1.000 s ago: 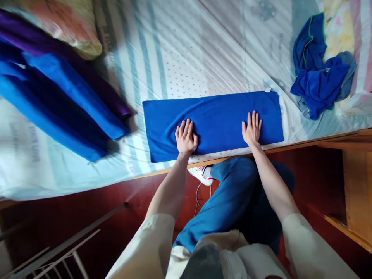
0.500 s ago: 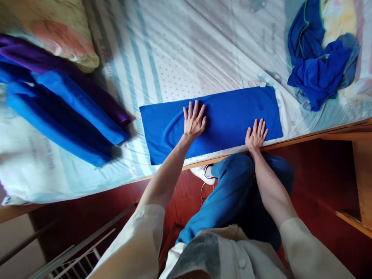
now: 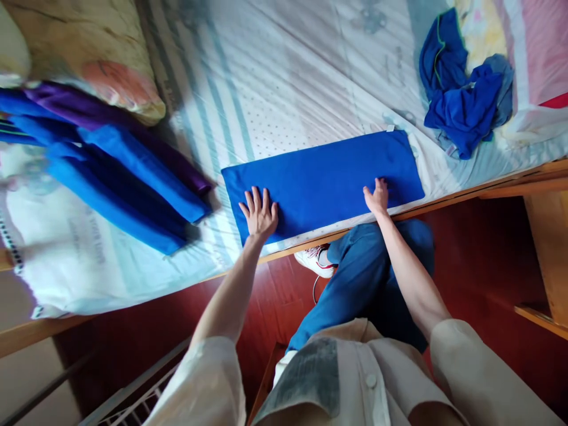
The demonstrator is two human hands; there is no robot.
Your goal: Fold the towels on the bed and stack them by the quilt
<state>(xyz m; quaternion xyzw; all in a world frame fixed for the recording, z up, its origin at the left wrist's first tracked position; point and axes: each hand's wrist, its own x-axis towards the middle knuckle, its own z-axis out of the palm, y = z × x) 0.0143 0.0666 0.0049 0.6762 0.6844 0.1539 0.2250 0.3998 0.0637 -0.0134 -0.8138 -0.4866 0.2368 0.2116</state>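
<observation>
On my feed, the flat, royal-blue fabric rectangle (image 3: 319, 177) lies lengthwise near the edge of the bed, with both bare hands at it. I see the left hand (image 3: 258, 214) palm down near the cloth's left end, wide open, fingers spread, gripping nothing. The right hand (image 3: 377, 196) is at the near side towards the other end, partly open: its thumb stands apart from bent fingers, and I see nothing pinched between them.

The cloth looks mostly smooth, slightly slanted in my view, and a small white label (image 3: 390, 128) sticks out at its far right corner. Beneath it is a pale, wrinkled sheet with grey-green stripes (image 3: 293, 65).

Just off the left end I have a bright-blue garment with two long tubes (image 3: 115, 195), lying against a dark purple one (image 3: 146, 145); a yellow-and-orange patterned pillow (image 3: 119, 83) sits behind. To the right, apart from the cloth, is a crumpled blue clothing heap (image 3: 465, 112). Blue trousers (image 3: 350, 272) show below the wooden bed rail (image 3: 281, 252).
</observation>
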